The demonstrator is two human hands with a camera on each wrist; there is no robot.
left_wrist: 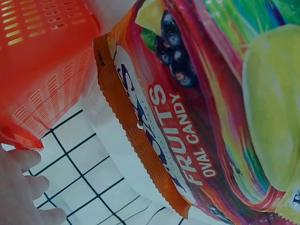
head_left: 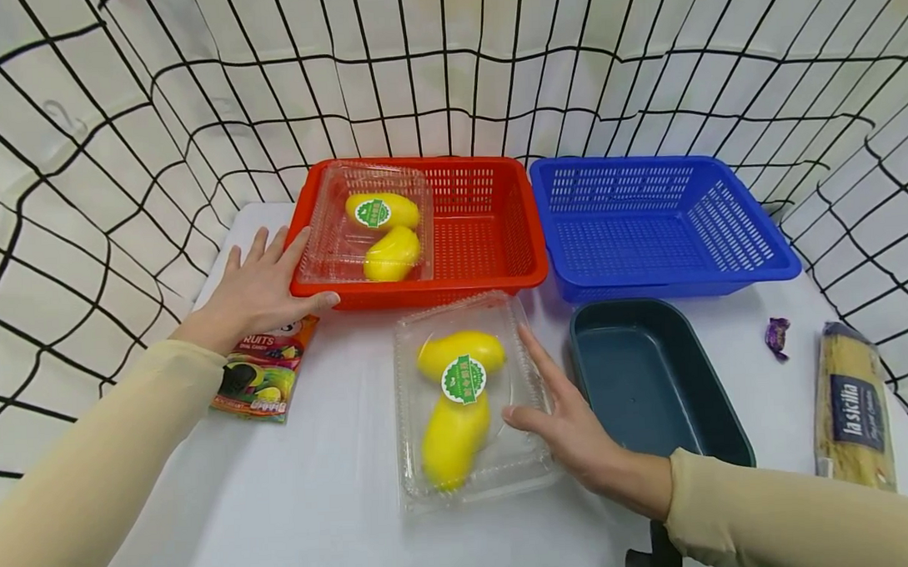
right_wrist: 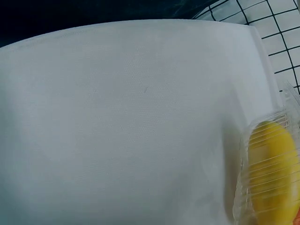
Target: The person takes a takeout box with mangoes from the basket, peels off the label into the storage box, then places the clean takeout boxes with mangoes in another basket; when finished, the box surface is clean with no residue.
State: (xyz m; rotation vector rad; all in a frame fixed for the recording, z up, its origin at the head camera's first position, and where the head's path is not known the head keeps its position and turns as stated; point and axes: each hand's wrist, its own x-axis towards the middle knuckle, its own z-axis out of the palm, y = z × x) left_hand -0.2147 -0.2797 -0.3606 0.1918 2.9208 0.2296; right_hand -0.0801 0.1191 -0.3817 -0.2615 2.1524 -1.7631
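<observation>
My right hand (head_left: pixel 579 429) holds the right side of a clear plastic box (head_left: pixel 521 473), its thumb over the lid. Two yellow mangoes (head_left: pixel 453 438) lie inside, under a round green sticker. In the right wrist view only part of the box with a mango (right_wrist: pixel 272 173) shows, and the fingertips are out of sight. Fingers spread, my left hand (head_left: pixel 259 286) touches the left side of the red basket (head_left: pixel 492 287). A second clear box (head_left: pixel 332 229) with two mangoes sits in that basket's left half. Below the left hand lies a fruit candy bag (head_left: pixel 262 374).
A blue basket (head_left: pixel 672 284) stands beside the red one. In front of it is a dark teal pan (head_left: pixel 637 377), its handle partly behind the right forearm. A purple-wrapped candy (head_left: pixel 777 339) and a pasta pack (head_left: pixel 852 403) lie at right. Black wire mesh (head_left: pixel 446 58) surrounds the table.
</observation>
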